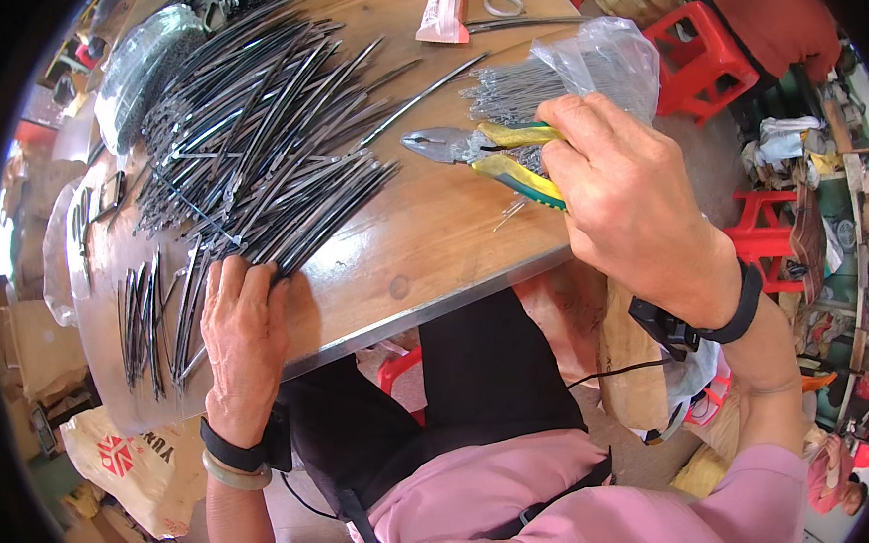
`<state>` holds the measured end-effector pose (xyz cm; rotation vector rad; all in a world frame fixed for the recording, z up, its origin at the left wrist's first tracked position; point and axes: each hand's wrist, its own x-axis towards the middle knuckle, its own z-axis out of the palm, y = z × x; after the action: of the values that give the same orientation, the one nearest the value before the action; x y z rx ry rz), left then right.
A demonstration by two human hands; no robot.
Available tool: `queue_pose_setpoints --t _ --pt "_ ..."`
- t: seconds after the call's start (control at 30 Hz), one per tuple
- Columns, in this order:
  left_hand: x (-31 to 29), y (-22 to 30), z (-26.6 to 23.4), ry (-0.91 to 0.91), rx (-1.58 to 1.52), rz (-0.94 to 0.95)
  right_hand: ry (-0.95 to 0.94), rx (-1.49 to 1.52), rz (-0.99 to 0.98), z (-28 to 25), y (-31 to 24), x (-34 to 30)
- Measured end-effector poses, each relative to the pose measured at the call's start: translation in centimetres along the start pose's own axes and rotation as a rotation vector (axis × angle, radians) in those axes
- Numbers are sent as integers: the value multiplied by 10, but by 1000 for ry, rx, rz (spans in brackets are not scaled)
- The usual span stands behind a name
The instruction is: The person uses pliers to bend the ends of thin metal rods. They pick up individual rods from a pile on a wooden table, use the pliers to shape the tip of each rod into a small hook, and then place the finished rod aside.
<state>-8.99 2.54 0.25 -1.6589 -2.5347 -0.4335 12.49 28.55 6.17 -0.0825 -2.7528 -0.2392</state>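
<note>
Now pliers (512, 134) right, black strips (258, 148) left

Held tight in the right hand (639, 194), up over the bench (424, 262): the pliers, with spread handles and a nose pointing left toward the black strips. Curled down at the near ends, much closer: the left hand (244, 328), too covered to say if pinching any. Slanting away from it, up and right: many black strips.

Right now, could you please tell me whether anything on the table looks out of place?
One dark strip juts rightward beyond the heap of strips, and a pink packet near the far edge seems unrelated to them.
</note>
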Motion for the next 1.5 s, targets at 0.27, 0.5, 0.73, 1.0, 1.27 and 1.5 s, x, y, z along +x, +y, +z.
queue_pose_setpoints --t 0.27,0.5,0.73,1.0,1.27,1.5 --pt "2 -7 -11 -57 -271 -186 175 219 171 -31 -10 8" --pt "4 -15 -12 142 14 98 540 846 620 0 -46 -35" --pt "-35 -26 -5 263 -574 -341 487 1515 1184 10 -57 -84" --pt "-75 67 -35 140 -1877 -1011 518 2523 1191 21 -80 -98" --pt "-77 89 -29 -213 -2376 -916 310 1845 1117 5 -81 -94" --pt "-93 93 -13 -345 -2038 -966 174 1446 755 -15 -56 -81"
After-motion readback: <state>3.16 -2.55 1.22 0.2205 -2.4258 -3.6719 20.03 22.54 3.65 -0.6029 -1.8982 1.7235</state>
